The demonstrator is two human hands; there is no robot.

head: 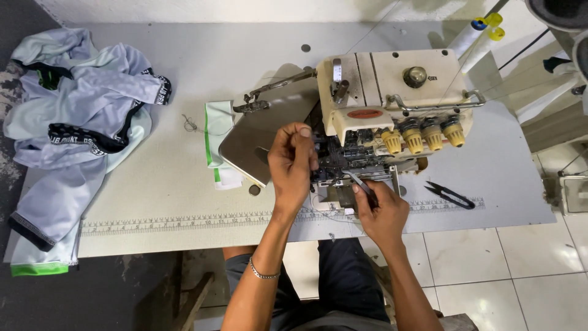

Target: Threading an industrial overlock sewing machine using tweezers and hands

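your right hand [383,211] pinches thin metal tweezers [361,184], their long axis slanting far-left into the open front of the cream overlock sewing machine [392,79] on the table [184,184]. your left hand [293,165], fingertips closed together, touches the mechanism just left.

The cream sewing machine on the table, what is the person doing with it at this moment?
A person sits at a white work table and works on the opened front of a cream overlock sewing machine. The right hand points thin metal tweezers into the mechanism. The left hand reaches in beside it, its fingers pinched near the threading parts. Black thread snips lie to the right, and pale grey garments with black trim are piled to the left.
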